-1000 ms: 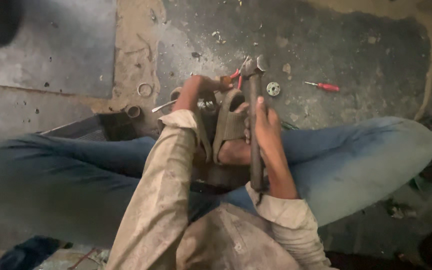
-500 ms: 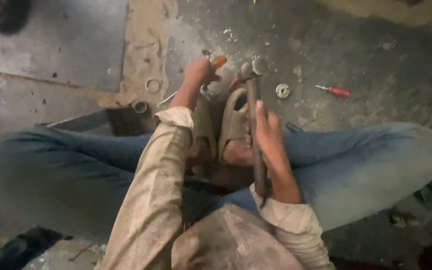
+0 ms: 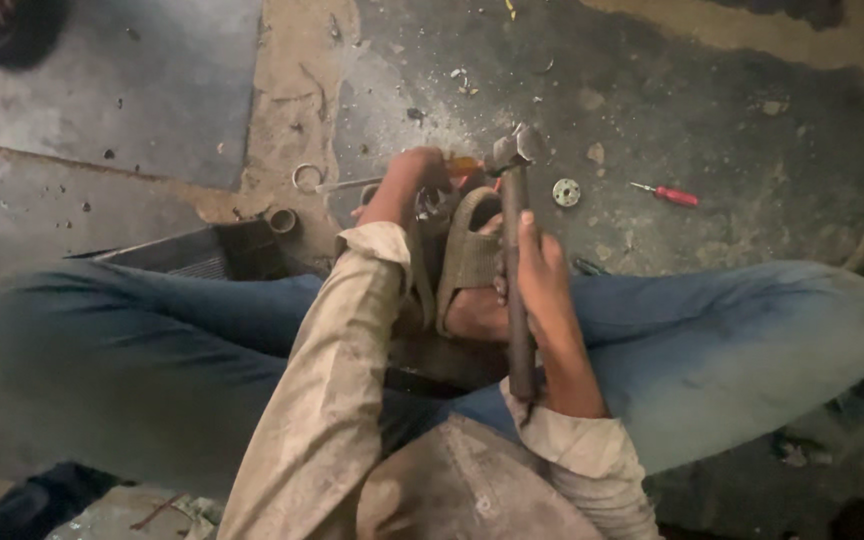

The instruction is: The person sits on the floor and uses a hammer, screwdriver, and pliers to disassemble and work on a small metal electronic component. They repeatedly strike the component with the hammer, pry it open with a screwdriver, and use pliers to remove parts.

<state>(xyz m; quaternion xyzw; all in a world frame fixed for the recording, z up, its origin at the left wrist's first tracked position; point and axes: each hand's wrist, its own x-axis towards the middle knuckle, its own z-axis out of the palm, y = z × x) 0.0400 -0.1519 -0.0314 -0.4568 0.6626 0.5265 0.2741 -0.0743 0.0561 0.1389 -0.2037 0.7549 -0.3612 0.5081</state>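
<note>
Person sits cross-legged on the floor, blue jeans, beige dusty sleeves. Right hand has its fingers wrapped closed around the hammer, gripping the handle about midway. Handle runs nearly straight up the frame, butt end down by the right wrist, metal head at the top, just beyond the sandals. Hammer looks worn: dull grey steel head, dark brownish handle.

Left hand reaches forward past the left sandal, fingers closed on a screwdriver with an orange handle; only a short bit of the handle shows past the knuckles, just left of the hammer head. The tip is hidden, cannot tell what it touches. Some small metal part sits under the left hand between the feet, too dark and blurred to make out.

Tan strap sandal lies between the two hands, touching the hammer handle's left side.

On the floor: small round metal disc just right of the hammer head, red screwdriver further right, metal ring left of the left hand, short pipe piece below it, near a dark finned metal block by the left knee.
</note>
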